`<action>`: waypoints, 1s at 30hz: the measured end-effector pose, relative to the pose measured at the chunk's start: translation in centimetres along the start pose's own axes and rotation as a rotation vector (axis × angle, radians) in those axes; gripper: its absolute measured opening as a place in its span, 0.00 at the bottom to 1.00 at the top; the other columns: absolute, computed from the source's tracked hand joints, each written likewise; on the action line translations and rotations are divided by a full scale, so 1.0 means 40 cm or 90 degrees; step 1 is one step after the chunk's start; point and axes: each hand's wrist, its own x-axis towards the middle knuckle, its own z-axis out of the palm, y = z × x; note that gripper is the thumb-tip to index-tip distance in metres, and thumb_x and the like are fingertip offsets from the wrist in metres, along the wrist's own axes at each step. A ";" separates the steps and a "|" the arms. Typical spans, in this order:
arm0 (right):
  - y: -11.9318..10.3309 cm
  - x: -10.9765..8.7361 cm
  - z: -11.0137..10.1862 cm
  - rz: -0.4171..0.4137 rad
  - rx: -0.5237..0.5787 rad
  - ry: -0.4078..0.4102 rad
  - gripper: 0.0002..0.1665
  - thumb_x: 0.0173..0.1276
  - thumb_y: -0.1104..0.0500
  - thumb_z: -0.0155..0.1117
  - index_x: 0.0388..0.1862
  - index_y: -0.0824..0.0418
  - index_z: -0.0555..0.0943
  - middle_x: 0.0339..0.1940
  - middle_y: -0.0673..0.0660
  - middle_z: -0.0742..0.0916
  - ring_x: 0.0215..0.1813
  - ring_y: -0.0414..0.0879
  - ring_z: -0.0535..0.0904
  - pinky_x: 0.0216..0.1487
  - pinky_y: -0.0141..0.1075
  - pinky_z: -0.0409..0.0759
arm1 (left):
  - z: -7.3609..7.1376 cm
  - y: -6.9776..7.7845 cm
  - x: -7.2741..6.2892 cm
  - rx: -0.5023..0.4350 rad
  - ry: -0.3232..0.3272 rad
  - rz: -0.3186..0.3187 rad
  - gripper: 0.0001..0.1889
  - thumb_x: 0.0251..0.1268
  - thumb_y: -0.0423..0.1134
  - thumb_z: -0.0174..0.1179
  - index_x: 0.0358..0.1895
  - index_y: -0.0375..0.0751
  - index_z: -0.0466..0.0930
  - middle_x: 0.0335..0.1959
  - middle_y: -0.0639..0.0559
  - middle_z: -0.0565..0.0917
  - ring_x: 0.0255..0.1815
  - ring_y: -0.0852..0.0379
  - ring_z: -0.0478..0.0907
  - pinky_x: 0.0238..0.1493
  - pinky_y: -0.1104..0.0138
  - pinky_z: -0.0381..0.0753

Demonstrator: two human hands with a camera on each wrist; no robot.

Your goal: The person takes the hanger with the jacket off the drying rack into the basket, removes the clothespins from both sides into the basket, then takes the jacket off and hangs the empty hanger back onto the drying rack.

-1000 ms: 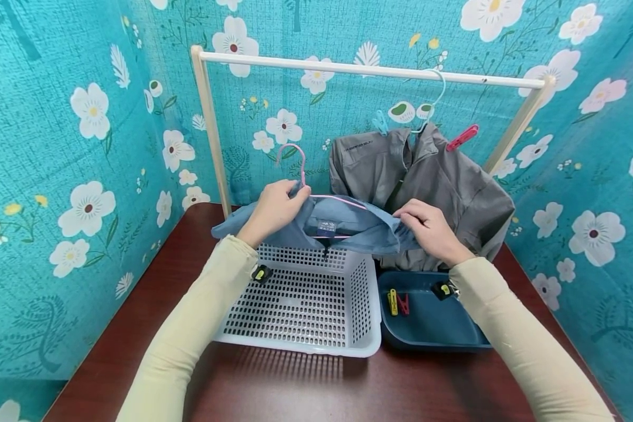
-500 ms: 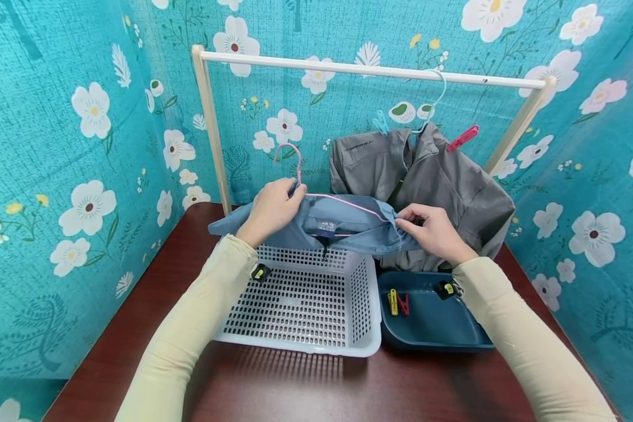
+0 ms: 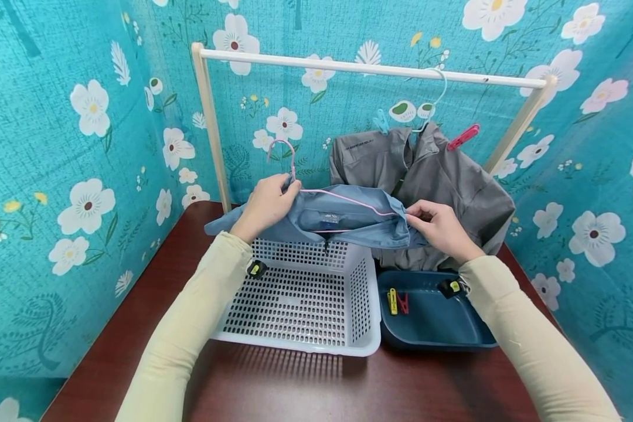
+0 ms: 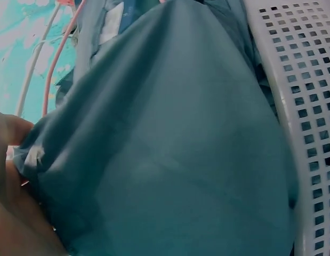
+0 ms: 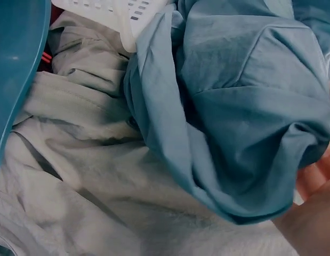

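Observation:
A blue jacket [image 3: 274, 231] with a collar label and a dark zipper pull is stretched between both hands above the basket's far side. Inside its neck opening runs a pink hanger [image 3: 343, 197], its hook standing up at the left. My left hand [image 3: 266, 205] pinches the jacket and hanger near the base of the hook. With thumb and fingers, my right hand [image 3: 438, 225] grips the jacket's right shoulder, where the hanger's arm ends under the cloth. In the right wrist view the jacket [image 5: 250, 106] hangs in folds beside the fingers [image 5: 319, 170].
A grey jacket [image 3: 443, 187] hangs from the white rail [image 3: 316, 65] on a light blue hanger, with blue and red clothespins [image 3: 463, 137] at its shoulders. Below stand a white perforated basket [image 3: 295, 346] and a dark blue bin [image 3: 432, 343] containing yellow [image 3: 392, 301] and red clothespins.
My right hand has shifted slightly right, pulling the shoulder cloth along the hanger. The left hand and the hook have moved a little left and up.

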 end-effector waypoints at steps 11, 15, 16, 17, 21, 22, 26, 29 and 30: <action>-0.002 0.010 0.024 -0.133 -0.071 -0.019 0.17 0.73 0.69 0.47 0.54 0.60 0.79 0.46 0.57 0.81 0.42 0.48 0.75 0.43 0.44 0.72 | 0.013 0.017 -0.002 0.014 0.005 0.016 0.20 0.75 0.50 0.43 0.24 0.42 0.66 0.21 0.47 0.65 0.19 0.51 0.61 0.23 0.63 0.61; -0.017 0.004 0.032 -0.094 -0.072 -0.022 0.18 0.76 0.61 0.43 0.51 0.59 0.81 0.46 0.55 0.81 0.46 0.49 0.76 0.49 0.48 0.71 | 0.014 0.029 -0.002 0.021 0.019 0.014 0.20 0.75 0.50 0.44 0.24 0.42 0.66 0.20 0.47 0.65 0.19 0.51 0.60 0.24 0.63 0.61; -0.021 0.003 0.034 -0.083 -0.072 -0.021 0.17 0.76 0.59 0.44 0.50 0.59 0.81 0.46 0.55 0.81 0.46 0.49 0.76 0.50 0.49 0.71 | 0.015 0.032 -0.002 0.022 0.023 0.015 0.20 0.74 0.49 0.45 0.23 0.42 0.66 0.20 0.48 0.65 0.19 0.51 0.60 0.24 0.63 0.61; -0.027 0.001 0.037 -0.073 -0.072 -0.019 0.17 0.76 0.56 0.46 0.50 0.59 0.81 0.46 0.55 0.81 0.46 0.50 0.76 0.50 0.49 0.71 | 0.015 0.035 -0.002 0.024 0.027 0.017 0.20 0.74 0.49 0.45 0.23 0.42 0.66 0.20 0.48 0.65 0.19 0.51 0.60 0.24 0.63 0.60; -0.043 0.004 0.047 -0.036 -0.081 0.006 0.17 0.71 0.48 0.57 0.44 0.59 0.82 0.41 0.56 0.82 0.42 0.50 0.77 0.46 0.49 0.74 | 0.018 0.040 0.003 0.026 0.040 0.025 0.20 0.74 0.48 0.46 0.22 0.42 0.65 0.20 0.48 0.64 0.20 0.52 0.60 0.24 0.64 0.60; -0.044 0.005 0.048 -0.032 -0.085 0.013 0.15 0.70 0.49 0.59 0.42 0.60 0.82 0.40 0.56 0.83 0.40 0.50 0.77 0.44 0.48 0.74 | 0.018 0.040 0.003 0.025 0.041 0.026 0.20 0.74 0.48 0.47 0.22 0.42 0.65 0.20 0.48 0.64 0.20 0.52 0.60 0.24 0.64 0.60; -0.038 0.007 0.043 -0.045 -0.100 0.029 0.07 0.68 0.59 0.61 0.37 0.61 0.84 0.36 0.56 0.83 0.34 0.48 0.77 0.37 0.44 0.74 | 0.020 0.035 0.005 0.014 0.037 0.025 0.20 0.74 0.48 0.47 0.22 0.42 0.65 0.19 0.48 0.64 0.20 0.52 0.60 0.24 0.64 0.60; -0.027 0.006 0.030 -0.046 -0.107 0.039 0.06 0.67 0.65 0.62 0.37 0.62 0.85 0.35 0.57 0.84 0.33 0.48 0.78 0.36 0.43 0.74 | 0.019 0.026 0.006 0.004 0.033 0.016 0.21 0.73 0.49 0.47 0.22 0.43 0.64 0.19 0.48 0.64 0.19 0.52 0.59 0.23 0.64 0.60; -0.024 0.005 0.025 -0.039 -0.108 0.043 0.06 0.66 0.66 0.62 0.37 0.62 0.86 0.35 0.57 0.84 0.34 0.48 0.78 0.36 0.43 0.74 | 0.018 0.024 0.006 0.003 0.033 0.012 0.21 0.73 0.50 0.47 0.22 0.43 0.64 0.19 0.48 0.64 0.18 0.52 0.59 0.23 0.64 0.60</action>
